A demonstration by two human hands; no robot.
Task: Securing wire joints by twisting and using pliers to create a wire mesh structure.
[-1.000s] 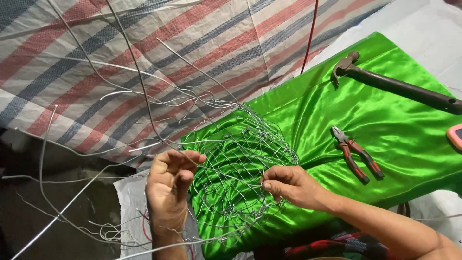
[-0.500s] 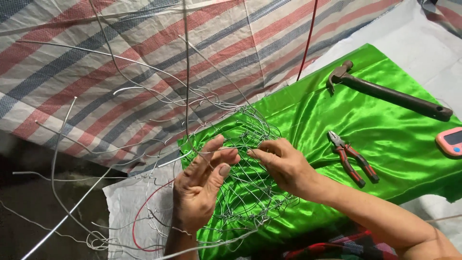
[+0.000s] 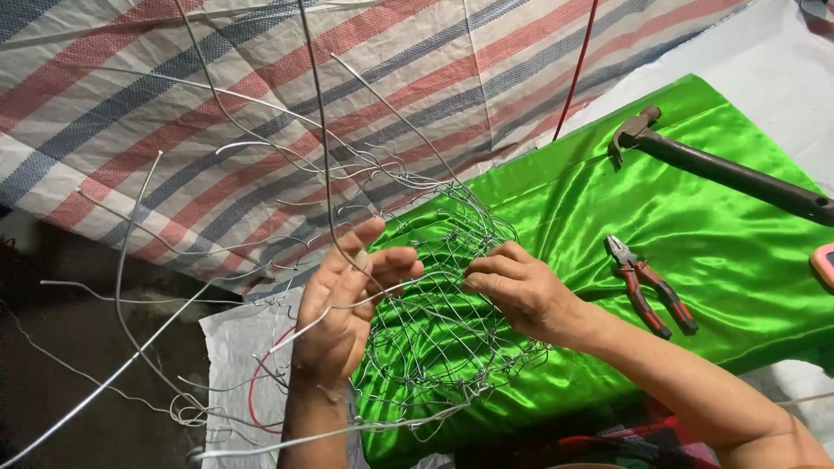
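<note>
Gripped between both hands: rounded wire mesh basket (image 3: 434, 321), thin silvery strands, loose ends fanning up-left. Left hand (image 3: 343, 308) pinches one strand; right hand (image 3: 517, 291) clasps the rim. Rests over glossy green satin cloth (image 3: 695, 226).

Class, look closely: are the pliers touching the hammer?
Apart. The head view shows bare green cloth between the pliers and the hammer.

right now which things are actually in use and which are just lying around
In use:
left hand and right hand, both on the wire mesh basket
loose wire strands rising from it

Lying about:
pliers on the green cloth
hammer
pink object at the edge
</note>
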